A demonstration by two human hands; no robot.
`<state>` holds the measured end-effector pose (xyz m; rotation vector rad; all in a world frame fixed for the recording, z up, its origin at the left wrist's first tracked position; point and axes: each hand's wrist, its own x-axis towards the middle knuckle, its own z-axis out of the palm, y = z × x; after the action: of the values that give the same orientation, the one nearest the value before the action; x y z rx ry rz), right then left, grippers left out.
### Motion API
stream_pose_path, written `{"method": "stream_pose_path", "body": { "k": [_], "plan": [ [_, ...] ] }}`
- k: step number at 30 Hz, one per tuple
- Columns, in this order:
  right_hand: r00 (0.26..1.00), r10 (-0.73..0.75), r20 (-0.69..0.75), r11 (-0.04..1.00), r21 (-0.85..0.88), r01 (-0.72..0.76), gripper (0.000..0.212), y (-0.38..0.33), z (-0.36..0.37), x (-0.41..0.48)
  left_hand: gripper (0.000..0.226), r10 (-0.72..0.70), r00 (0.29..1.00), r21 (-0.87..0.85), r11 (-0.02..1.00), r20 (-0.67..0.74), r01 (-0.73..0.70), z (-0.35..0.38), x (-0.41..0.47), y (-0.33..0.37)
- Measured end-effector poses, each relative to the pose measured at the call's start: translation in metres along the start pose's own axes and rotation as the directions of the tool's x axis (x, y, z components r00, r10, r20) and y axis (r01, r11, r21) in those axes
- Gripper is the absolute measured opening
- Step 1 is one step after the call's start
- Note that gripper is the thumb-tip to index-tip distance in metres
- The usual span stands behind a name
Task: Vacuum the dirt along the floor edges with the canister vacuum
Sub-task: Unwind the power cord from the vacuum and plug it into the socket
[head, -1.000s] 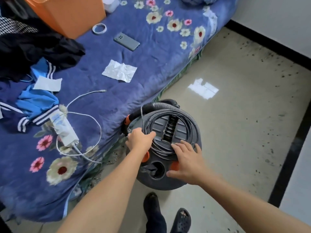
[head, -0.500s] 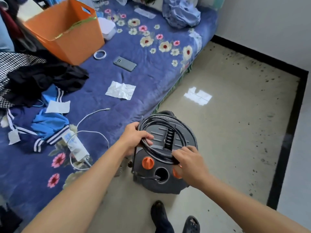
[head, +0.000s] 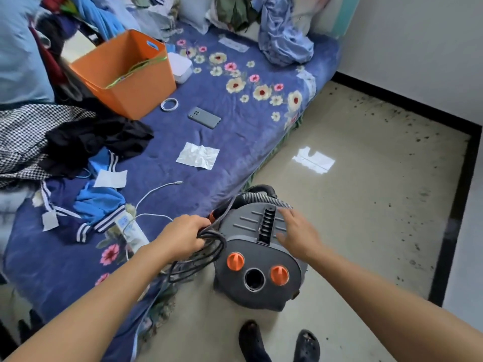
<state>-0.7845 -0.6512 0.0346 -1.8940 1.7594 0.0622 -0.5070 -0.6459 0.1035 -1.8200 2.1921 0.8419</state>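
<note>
Head view: the left hand (head: 183, 235) has its grip closed round the coiled power cord (head: 206, 257), which hangs just beside the canister vacuum (head: 258, 291) on the floor. Right of that grip, the right hand (head: 298, 232) spreads flat over the lid. Dirt specks (head: 407, 116) far beyond line the floor edge, so setup is underway and vacuuming appears unstarted.

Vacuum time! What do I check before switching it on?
1. Cord off the vacuum top: ok, left hand grips it alongside.
2. Cord unrolled: not ok, it is in loops.
3. Plug in a socket: cannot tell, no plug shows.
4. Hose in the front hole: not ok, hole is empty.
5. Right hand free: ok, open over the top.
</note>
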Motion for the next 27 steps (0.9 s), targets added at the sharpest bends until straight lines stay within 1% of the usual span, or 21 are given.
{"method": "stream_pose_path", "body": {
  "k": [2,3,4,5,6,7,8,10,11,12,14,15,17,18,19,20,21,23,25,27],
  "plan": [
    [0.993,-0.115,-0.033,0.993,-0.013,0.114,0.073,-0.026,-0.009,0.029,0.023,0.03,0.999,-0.091,0.995,-0.014,-0.031,-0.012,-0.009,0.007],
    [0.986,-0.163,-0.022,0.986,-0.03,0.163,0.077,-0.039,-0.011,0.042,0.025,0.045,0.999,-0.13,0.99,-0.02,-0.047,-0.019,-0.013,0.011],
    [0.977,-0.215,0.006,0.975,-0.061,0.215,0.078,-0.049,-0.014,0.054,0.024,0.057,0.998,-0.162,0.985,-0.027,-0.061,-0.024,-0.016,0.016],
    [0.96,-0.277,0.035,0.956,-0.088,0.279,0.073,-0.056,-0.014,0.064,0.019,0.066,0.997,-0.192,0.979,-0.041,-0.072,-0.029,-0.018,0.021],
    [0.94,-0.336,0.063,0.933,-0.118,0.341,0.059,-0.06,-0.014,0.074,0.015,0.063,0.996,-0.221,0.972,-0.057,-0.074,-0.033,-0.019,0.024],
    [0.925,-0.374,0.071,0.917,-0.116,0.38,0.039,-0.061,-0.015,0.081,0.013,0.046,0.996,-0.256,0.965,-0.071,-0.063,-0.036,-0.019,0.026],
    [0.924,-0.376,0.075,0.922,-0.066,0.381,0.029,-0.059,-0.019,0.089,0.013,0.008,0.997,-0.302,0.953,-0.082,-0.033,-0.037,-0.017,0.026],
    [0.957,-0.287,0.048,0.957,0.053,0.284,0.044,-0.041,-0.031,0.104,0.014,-0.111,0.99,-0.422,0.904,-0.086,0.064,-0.038,-0.009,0.025],
    [0.975,-0.223,-0.006,0.97,0.099,0.223,0.049,-0.027,-0.044,0.111,0.015,-0.179,0.981,-0.503,0.856,-0.07,0.121,-0.038,-0.004,0.026],
    [0.982,-0.169,-0.086,0.972,0.148,0.18,0.051,-0.01,-0.059,0.12,0.017,-0.245,0.969,-0.605,0.776,-0.032,0.176,-0.038,0.001,0.029],
    [0.97,-0.08,-0.23,0.964,0.229,0.133,0.055,0.028,-0.1,0.135,0.02,-0.32,0.945,-0.814,0.53,0.068,0.238,-0.038,0.014,0.037],
    [0.962,-0.048,-0.269,0.956,0.266,0.122,0.054,0.049,-0.121,0.14,0.022,-0.331,0.938,-0.885,0.401,0.1,0.236,-0.039,0.023,0.044],
    [0.944,-0.003,-0.331,0.937,0.33,0.119,0.055,0.091,-0.16,0.148,0.03,-0.372,0.92,-0.974,0.134,0.122,0.183,-0.04,0.048,0.057],
    [0.935,0.03,-0.355,0.922,0.37,0.111,0.056,0.114,-0.174,0.152,0.028,-0.432,0.892,-0.989,-0.004,0.136,0.148,-0.041,0.064,0.064],
    [0.926,0.069,-0.371,0.901,0.422,0.102,0.057,0.135,-0.185,0.155,0.025,-0.511,0.846,-0.989,-0.097,0.149,0.115,-0.043,0.079,0.071],
    [0.917,0.138,-0.374,0.868,0.492,0.07,0.058,0.155,-0.195,0.159,0.026,-0.589,0.794,-0.986,-0.145,0.15,0.079,-0.046,0.094,0.078],
    [0.91,0.209,-0.359,0.829,0.559,0.03,0.058,0.177,-0.203,0.163,0.028,-0.646,0.751,-0.986,-0.159,0.136,0.042,-0.05,0.108,0.085],
    [0.892,0.358,-0.276,0.769,0.629,-0.114,0.057,0.22,-0.217,0.168,0.029,-0.701,0.71,-0.99,-0.136,0.073,-0.032,-0.066,0.129,0.105],
    [0.89,0.422,-0.175,0.748,0.622,-0.232,0.047,0.257,-0.224,0.173,0.023,-0.713,0.701,-0.995,-0.053,-0.024,-0.088,-0.092,0.143,0.128],
    [0.898,0.434,-0.071,0.757,0.57,-0.32,0.039,0.27,-0.228,0.175,0.023,-0.713,0.689,-0.99,0.071,-0.134,-0.119,-0.121,0.153,0.147]
  ]
}}
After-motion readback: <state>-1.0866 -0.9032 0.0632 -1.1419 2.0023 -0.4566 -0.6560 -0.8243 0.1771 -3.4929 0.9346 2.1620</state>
